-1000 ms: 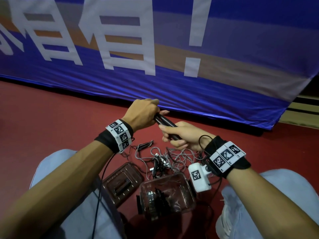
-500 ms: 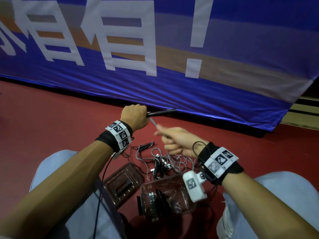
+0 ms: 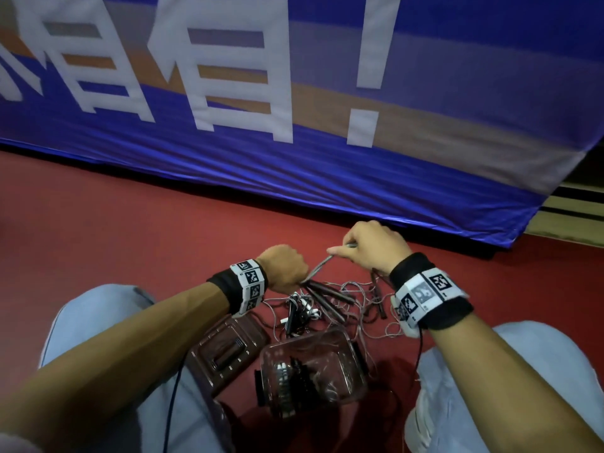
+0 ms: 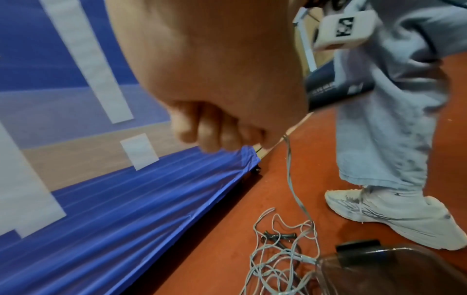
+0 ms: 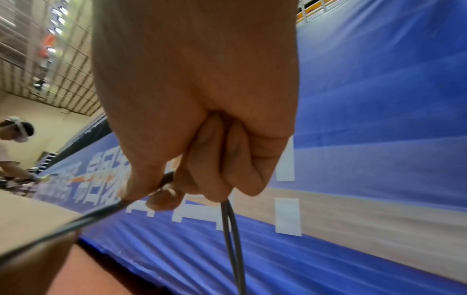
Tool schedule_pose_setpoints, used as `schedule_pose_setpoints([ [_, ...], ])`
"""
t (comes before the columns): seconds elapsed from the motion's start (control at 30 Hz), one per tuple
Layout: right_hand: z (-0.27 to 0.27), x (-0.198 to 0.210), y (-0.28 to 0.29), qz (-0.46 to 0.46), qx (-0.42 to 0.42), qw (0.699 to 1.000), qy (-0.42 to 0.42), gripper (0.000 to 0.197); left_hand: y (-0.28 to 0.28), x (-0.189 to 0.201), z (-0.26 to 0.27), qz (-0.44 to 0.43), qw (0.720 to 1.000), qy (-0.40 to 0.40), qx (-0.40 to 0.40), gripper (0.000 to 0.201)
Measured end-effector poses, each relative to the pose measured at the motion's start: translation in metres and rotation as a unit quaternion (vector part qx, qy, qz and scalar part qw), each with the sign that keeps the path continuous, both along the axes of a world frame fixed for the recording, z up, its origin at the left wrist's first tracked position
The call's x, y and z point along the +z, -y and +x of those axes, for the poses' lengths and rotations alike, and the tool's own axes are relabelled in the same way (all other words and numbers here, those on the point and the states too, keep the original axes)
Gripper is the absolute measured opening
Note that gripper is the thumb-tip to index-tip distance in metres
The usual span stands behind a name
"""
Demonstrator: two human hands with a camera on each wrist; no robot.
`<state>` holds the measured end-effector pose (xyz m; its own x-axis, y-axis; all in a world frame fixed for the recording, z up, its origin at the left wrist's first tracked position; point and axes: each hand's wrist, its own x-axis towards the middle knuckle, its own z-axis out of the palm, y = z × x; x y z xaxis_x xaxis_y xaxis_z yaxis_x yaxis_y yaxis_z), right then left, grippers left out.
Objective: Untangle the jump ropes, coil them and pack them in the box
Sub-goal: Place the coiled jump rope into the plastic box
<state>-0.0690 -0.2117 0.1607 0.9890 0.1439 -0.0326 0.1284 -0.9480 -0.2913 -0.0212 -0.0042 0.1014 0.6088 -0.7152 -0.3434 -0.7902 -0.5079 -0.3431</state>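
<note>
My left hand point(image 3: 294, 273) grips the dark handles point(image 3: 330, 294) of a jump rope, which slant down to the right over the pile. Its grey cord point(image 3: 322, 264) runs up to my right hand point(image 3: 356, 250), which pinches it; in the right wrist view two strands point(image 5: 232, 229) hang from the curled fingers point(image 5: 202, 179). A tangle of thin ropes point(image 3: 359, 292) lies on the red floor under both hands. The clear box point(image 3: 353, 371) stands between my knees with a coiled rope point(image 3: 287, 377) inside. In the left wrist view the cord point(image 4: 290, 179) drops from the fist point(image 4: 217, 135) to the tangle point(image 4: 278, 259).
The brown box lid point(image 3: 225, 348) lies left of the box against my left knee. A blue banner point(image 3: 294, 158) hangs close behind the pile. My white shoe point(image 4: 391, 215) stands right of the ropes. Another person point(image 5: 15, 139) works far off to the left.
My left hand has come down towards the pile with the handles. My right hand has slid off the handles and up along the cord, pulling it taut to the right.
</note>
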Motion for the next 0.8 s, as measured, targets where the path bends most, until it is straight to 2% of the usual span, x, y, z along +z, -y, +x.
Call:
schedule_pose_setpoints([
  [0.1, 0.006, 0.004, 0.020, 0.056, -0.026, 0.997, 0.040, 0.063, 0.010, 0.010, 0.000, -0.074, 0.995, 0.007, -0.073, 0.040],
  [0.2, 0.011, 0.006, 0.031, 0.175, -0.062, 0.981, 0.058, 0.067, 0.014, 0.035, -0.005, -0.213, 0.975, 0.057, -0.033, 0.041],
  [0.27, 0.009, 0.011, 0.030, 0.293, -0.072, 0.951, 0.059, 0.066, 0.016, 0.054, -0.004, -0.306, 0.948, 0.083, 0.025, 0.036],
  [0.33, 0.007, 0.012, 0.025, 0.395, -0.064, 0.915, 0.052, 0.045, 0.017, 0.069, -0.004, -0.384, 0.916, 0.097, 0.056, 0.036],
  [0.37, 0.006, 0.010, 0.020, 0.422, -0.070, 0.903, 0.029, 0.033, 0.017, 0.074, -0.003, -0.413, 0.902, 0.106, 0.068, 0.034],
  [0.4, 0.004, 0.006, 0.012, 0.433, -0.091, 0.897, -0.010, 0.030, 0.016, 0.077, -0.002, -0.429, 0.893, 0.114, 0.080, 0.030],
  [0.47, 0.004, -0.010, -0.005, 0.418, -0.132, 0.895, -0.088, 0.044, 0.016, 0.083, -0.005, -0.426, 0.891, 0.115, 0.107, 0.025],
  [0.53, 0.008, -0.027, -0.022, 0.436, -0.156, 0.877, -0.125, 0.057, 0.018, 0.088, -0.010, -0.405, 0.898, 0.107, 0.136, 0.021],
  [0.67, 0.008, -0.045, -0.044, 0.472, -0.154, 0.854, -0.152, 0.058, 0.018, 0.086, -0.001, -0.343, 0.910, 0.123, 0.196, 0.024],
  [0.73, 0.003, -0.050, -0.051, 0.464, -0.140, 0.859, -0.162, 0.062, 0.015, 0.078, 0.007, -0.320, 0.913, 0.118, 0.225, 0.023],
  [0.8, 0.000, -0.054, -0.059, 0.423, -0.126, 0.882, -0.167, 0.064, 0.012, 0.065, 0.011, -0.304, 0.912, 0.098, 0.257, 0.021],
])
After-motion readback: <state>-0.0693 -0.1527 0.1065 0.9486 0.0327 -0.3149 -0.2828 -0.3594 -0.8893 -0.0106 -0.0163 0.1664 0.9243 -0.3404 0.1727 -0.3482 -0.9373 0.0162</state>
